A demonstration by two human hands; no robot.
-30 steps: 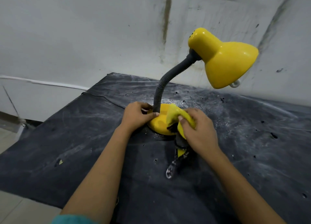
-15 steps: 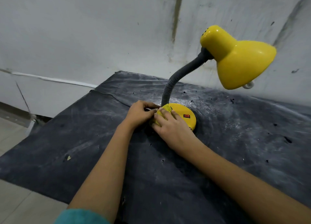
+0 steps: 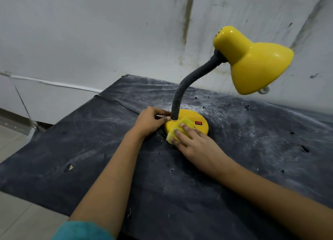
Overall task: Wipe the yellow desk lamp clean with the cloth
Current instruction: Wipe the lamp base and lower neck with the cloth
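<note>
Ideally the flat right hand (image 3: 196, 144) rubs the folded yellow cloth (image 3: 185, 122) round the base (image 3: 191, 115) of the yellow desk lamp (image 3: 255, 66) while the curled left hand (image 3: 149, 122) grips its rim

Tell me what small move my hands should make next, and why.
Probably slide the cloth rightward across the base toward the red switch: the right hand presses it flat on the base's near-left edge, the left hand holds the base by the neck, and the right side lies bare.
</note>
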